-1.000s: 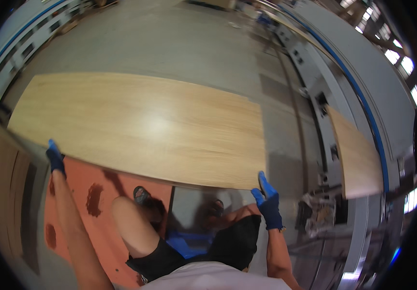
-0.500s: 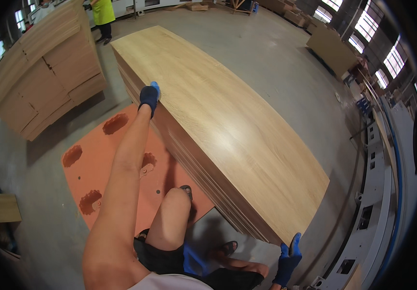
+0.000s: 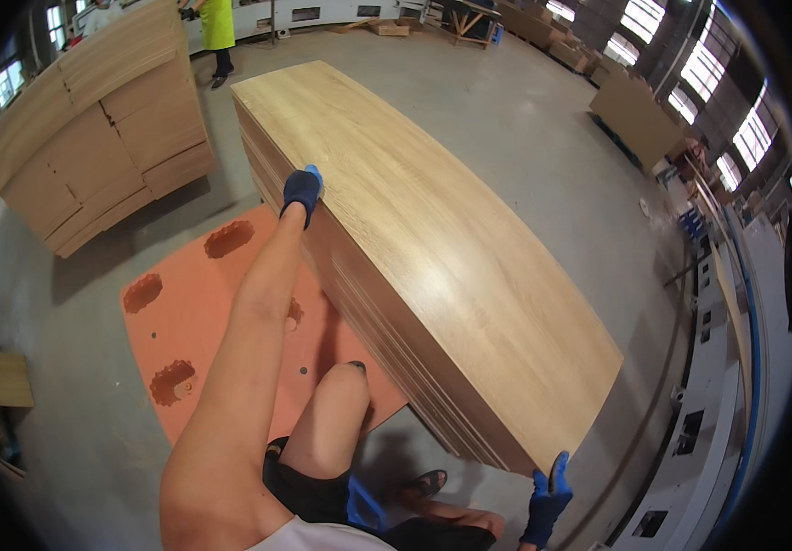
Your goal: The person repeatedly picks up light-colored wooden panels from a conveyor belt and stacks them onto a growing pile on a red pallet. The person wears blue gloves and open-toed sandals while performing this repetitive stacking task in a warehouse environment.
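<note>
Wood-grain panel [image 3: 451, 248] is lying aligned on the newly visible board stack [image 3: 368, 303]; our left hand [image 3: 302, 191] is gripping the long edge, right hand [image 3: 548, 496] the near corner.

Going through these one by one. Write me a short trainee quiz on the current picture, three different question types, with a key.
1. True or false: the left hand is bare.
2. Multiple choice: what colour is the flat slab with ragged-edged hollows? A) green B) orange C) white
3. Fill in the blank: the right hand is at the near ____ of the top panel.

Key: 1. False, it is gloved in blue. 2. B. 3. Corner.
</note>
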Tool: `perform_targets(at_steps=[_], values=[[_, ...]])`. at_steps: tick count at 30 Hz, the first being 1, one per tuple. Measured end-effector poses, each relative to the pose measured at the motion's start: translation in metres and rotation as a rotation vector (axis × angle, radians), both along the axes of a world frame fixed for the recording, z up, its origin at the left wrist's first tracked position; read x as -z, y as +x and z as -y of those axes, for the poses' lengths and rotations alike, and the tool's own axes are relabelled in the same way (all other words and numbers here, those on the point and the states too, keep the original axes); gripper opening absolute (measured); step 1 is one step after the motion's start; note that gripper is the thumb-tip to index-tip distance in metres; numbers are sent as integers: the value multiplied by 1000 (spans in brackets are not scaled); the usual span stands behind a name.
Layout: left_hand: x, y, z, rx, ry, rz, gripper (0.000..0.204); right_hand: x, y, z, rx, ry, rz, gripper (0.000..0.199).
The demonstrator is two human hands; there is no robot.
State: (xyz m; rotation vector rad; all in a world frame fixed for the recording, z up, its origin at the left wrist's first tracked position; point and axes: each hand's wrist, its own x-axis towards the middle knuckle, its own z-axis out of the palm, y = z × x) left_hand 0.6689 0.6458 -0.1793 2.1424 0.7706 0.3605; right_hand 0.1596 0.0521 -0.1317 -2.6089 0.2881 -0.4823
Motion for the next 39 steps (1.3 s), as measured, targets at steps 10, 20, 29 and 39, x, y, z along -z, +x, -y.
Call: perform_targets(at_steps=[10,20,29,39], values=[[31,10,-2,330,549,190,35,-1,-4,-2,11,-66,54,57],[21,-192,259,742,72,648,39,40,-80,3,357,281,315,41],[-180,-700,540,2079,-1403,-1153,52,45,-443,22,905,706,1012,47],[-204,-685,509,1863,-1607,-999,51,-137,-552,42,861,1061,1422,67]])
